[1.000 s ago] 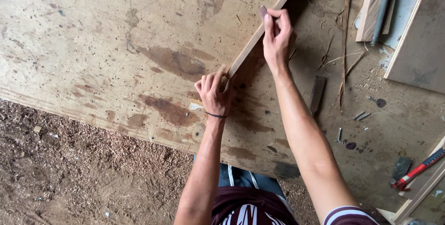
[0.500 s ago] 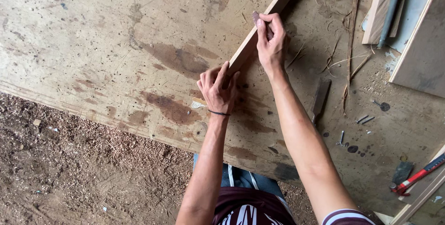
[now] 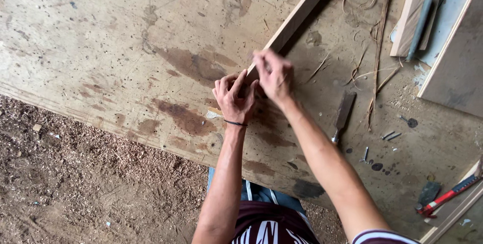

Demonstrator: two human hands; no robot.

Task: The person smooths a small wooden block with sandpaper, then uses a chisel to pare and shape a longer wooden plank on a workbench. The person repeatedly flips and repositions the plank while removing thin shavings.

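A long pale wooden strip [image 3: 302, 12] lies diagonally on the stained plywood worktop [image 3: 100, 37], running from the top right down to my hands. My left hand [image 3: 234, 98] grips its near end, fingers curled over it, a dark band on the wrist. My right hand [image 3: 274, 75] is blurred with motion and rests on the strip just beyond the left hand, fingers pinched; I cannot make out what it pinches.
A chisel [image 3: 343, 115] lies right of my right forearm, with loose nails [image 3: 390, 136] and wood slivers [image 3: 375, 73] around it. Boards [image 3: 415, 12] are stacked at the top right. A red-handled tool [image 3: 450, 193] sits at the lower right. Sawdust-covered ground [image 3: 75, 183] shows lower left.
My right hand has slid down the strip from far up it until it sits beside my left hand. The left hand has kept its hold on the near end.
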